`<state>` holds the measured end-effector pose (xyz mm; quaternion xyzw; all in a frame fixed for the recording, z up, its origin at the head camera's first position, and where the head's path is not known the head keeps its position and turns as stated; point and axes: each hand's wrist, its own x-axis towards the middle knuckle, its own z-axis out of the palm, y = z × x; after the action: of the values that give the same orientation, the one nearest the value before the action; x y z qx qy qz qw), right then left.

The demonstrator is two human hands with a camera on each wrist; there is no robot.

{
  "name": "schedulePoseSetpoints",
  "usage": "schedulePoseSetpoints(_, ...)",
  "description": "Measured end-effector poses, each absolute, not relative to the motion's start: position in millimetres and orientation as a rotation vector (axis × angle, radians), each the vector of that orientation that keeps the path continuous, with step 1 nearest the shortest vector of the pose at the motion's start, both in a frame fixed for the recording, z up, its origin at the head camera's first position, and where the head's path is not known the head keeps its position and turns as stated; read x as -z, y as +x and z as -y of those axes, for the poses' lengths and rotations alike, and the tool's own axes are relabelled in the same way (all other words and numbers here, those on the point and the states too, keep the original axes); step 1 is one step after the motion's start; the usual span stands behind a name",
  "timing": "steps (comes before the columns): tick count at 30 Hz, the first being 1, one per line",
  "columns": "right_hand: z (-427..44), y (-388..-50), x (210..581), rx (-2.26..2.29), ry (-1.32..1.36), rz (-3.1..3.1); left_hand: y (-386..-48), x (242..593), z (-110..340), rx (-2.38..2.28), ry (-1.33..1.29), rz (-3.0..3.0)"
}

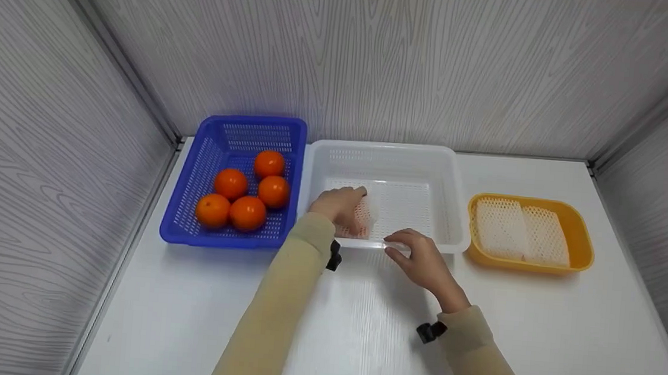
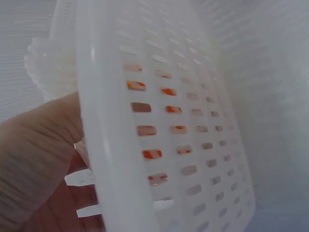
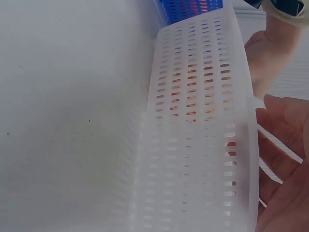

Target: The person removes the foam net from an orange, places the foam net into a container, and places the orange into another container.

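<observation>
Inside the white basket [image 1: 450, 220], at its front left, my left hand [image 1: 338, 204] holds an orange in a white foam net [image 1: 362, 216]. The hand covers much of the fruit. In the left wrist view, orange colour shows through the slots of the basket wall [image 2: 188, 121], and the hand [image 2: 38, 145] is partly hidden behind the rim. My right hand [image 1: 420, 260] hovers by the basket's front rim with thumb and fingers apart and nothing between them. In the right wrist view its fingers [image 3: 280, 157] reach over that rim; whether they touch it I cannot tell.
A blue basket [image 1: 190, 200] with several bare oranges [image 1: 231, 183] stands to the left, close beside the white one. On the right is a yellow basket [image 1: 580, 242] with two stacks of white foam nets [image 1: 501, 227]. Panelled walls [image 1: 380, 60] close in the back and sides of the white table [image 1: 346, 331].
</observation>
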<state>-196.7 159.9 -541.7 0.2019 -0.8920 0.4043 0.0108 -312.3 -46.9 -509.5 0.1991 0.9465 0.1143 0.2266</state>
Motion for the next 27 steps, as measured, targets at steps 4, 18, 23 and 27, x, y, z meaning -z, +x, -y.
schedulePoseSetpoints(4,-160,-198,540,-1.268,0.649,2.749,-313,504,54,-0.39,0.537,-2.645)
schedulePoseSetpoints(18,-160,-196,523,-1.4,0.61,2.606,-283,482,63,-0.74,0.565,-2.795)
schedulePoseSetpoints(23,-160,-192,516,-1.486,0.603,2.524,-263,473,63,-0.912,0.558,-2.783)
schedulePoseSetpoints(27,-159,-188,511,-1.564,0.618,2.489,-246,470,66,-1.07,0.567,-2.728)
